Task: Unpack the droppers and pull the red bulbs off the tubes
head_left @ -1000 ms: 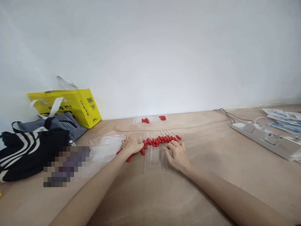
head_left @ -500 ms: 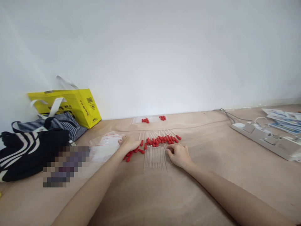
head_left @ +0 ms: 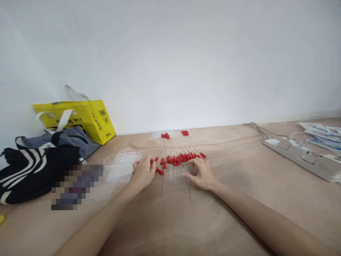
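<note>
My left hand [head_left: 144, 171] is closed around the red bulb of a dropper [head_left: 156, 160], whose thin clear tube points up and away. Loose red rubber bulbs [head_left: 160, 171] lie beside its fingers, partly hidden by the hand. A row of clear glass tubes [head_left: 174, 177] lies side by side between my hands. Just behind it spreads a cluster of red-bulbed droppers [head_left: 181, 157], tubes pointing away. At the row's right end, my right hand [head_left: 201, 174] has thumb and forefinger apart, near a slanted tube that sticks out towards me.
Clear plastic bags [head_left: 122, 165] with red lines lie on the left. At the wall is a bag with red-bulbed droppers [head_left: 177, 134]. A yellow bag [head_left: 98, 122] and dark striped bag [head_left: 37, 170] stand far left. A power strip [head_left: 301, 158] and papers [head_left: 323, 133] lie right.
My left hand has moved right and nearer, from over the plastic bags to the red bulbs, and closed on a dropper. The right thumb and forefinger have spread; the rightmost tube has shifted towards me.
</note>
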`<action>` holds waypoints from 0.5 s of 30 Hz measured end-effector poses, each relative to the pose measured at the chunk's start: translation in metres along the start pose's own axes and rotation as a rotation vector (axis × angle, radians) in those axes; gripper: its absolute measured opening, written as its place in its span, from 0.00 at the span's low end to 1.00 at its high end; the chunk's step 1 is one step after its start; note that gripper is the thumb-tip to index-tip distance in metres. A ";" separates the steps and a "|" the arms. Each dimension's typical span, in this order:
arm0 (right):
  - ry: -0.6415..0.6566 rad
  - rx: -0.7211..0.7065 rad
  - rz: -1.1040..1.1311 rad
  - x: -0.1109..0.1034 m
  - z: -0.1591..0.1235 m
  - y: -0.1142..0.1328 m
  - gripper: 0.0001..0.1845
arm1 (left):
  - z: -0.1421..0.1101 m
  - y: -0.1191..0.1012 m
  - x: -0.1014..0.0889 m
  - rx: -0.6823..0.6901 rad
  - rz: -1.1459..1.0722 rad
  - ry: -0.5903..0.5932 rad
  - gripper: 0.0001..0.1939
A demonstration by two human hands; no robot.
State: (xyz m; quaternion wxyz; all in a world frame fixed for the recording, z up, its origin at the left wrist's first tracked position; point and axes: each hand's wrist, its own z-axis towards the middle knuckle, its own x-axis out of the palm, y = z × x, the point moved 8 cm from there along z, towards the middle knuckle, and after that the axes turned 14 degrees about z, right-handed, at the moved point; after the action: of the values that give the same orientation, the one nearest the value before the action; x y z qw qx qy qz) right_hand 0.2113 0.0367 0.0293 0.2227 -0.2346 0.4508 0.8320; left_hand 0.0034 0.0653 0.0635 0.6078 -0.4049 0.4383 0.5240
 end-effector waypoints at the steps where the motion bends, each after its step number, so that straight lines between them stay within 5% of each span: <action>1: 0.083 -0.083 0.012 0.002 -0.002 0.008 0.32 | -0.004 0.000 0.002 0.013 -0.028 -0.020 0.10; 3: 0.248 -0.242 0.014 0.007 -0.011 0.024 0.52 | -0.010 0.002 0.006 0.013 -0.060 -0.054 0.09; 5: 0.358 -0.339 0.002 0.011 -0.020 0.033 0.61 | -0.014 0.004 0.008 0.010 -0.073 -0.087 0.08; 15: 0.337 -0.348 -0.082 0.017 -0.015 0.025 0.55 | -0.021 0.004 0.007 0.032 -0.098 -0.149 0.07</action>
State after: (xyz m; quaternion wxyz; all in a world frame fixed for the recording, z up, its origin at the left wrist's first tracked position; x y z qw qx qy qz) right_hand 0.1860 0.0143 0.0287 0.1342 -0.4230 0.3217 0.8364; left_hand -0.0028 0.0473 0.0506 0.6700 -0.3758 0.3797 0.5154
